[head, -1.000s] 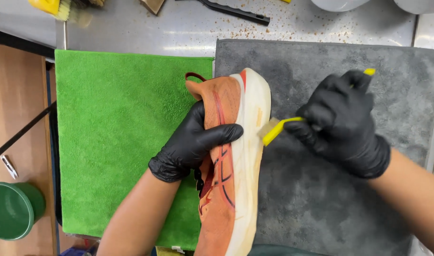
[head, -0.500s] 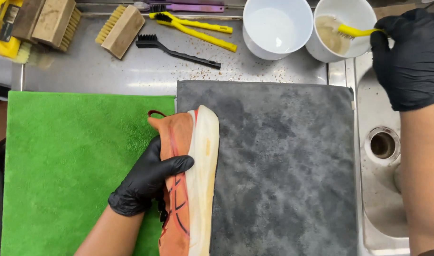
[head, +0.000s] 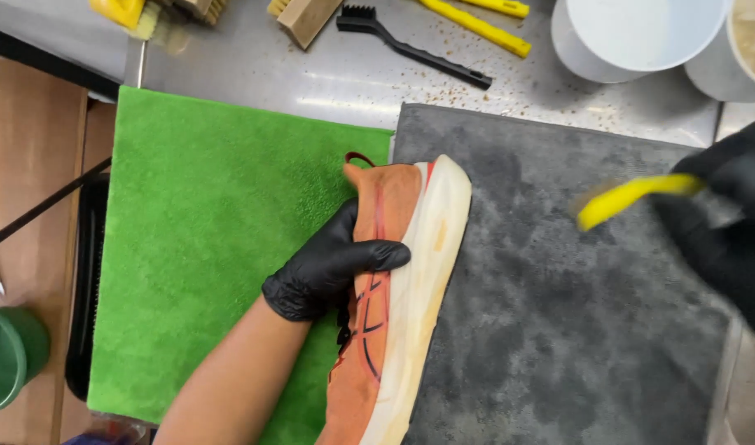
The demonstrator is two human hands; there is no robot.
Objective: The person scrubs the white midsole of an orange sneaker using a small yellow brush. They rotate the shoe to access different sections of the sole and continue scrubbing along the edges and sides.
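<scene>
The orange running shoe [head: 394, 297] lies on its side where the green towel [head: 204, 247] and the grey towel [head: 558, 330] meet, heel end away from the person and toe end running off the bottom edge of the view. Its upper is a rusty orange with thin dark red lines curving across the side, and a small dark loop sticks up at the heel. The thick foam sole is cream-white and turned toward the grey towel; it carries faint yellowish stains along its length and a thin red strip near the heel.

The left hand [head: 328, 268], in a black glove, is clamped on the shoe: the thumb lies across the orange upper and the rest of the hand is tucked against the side facing the green towel. The right hand [head: 723, 231], also gloved in black, is over the right part of the grey towel, well apart from the shoe, closed around the handle of a yellow brush [head: 633, 198]. Both are blurred, so the bristle end is probably the one pointing toward the shoe, though I cannot be sure.

On the steel tabletop [head: 311, 74] beyond the towels lie a black narrow brush [head: 410, 45], a yellow brush handle [head: 476, 29], a wooden block brush [head: 303, 16] and two white tubs [head: 633, 33], with brown specks scattered about.
</scene>
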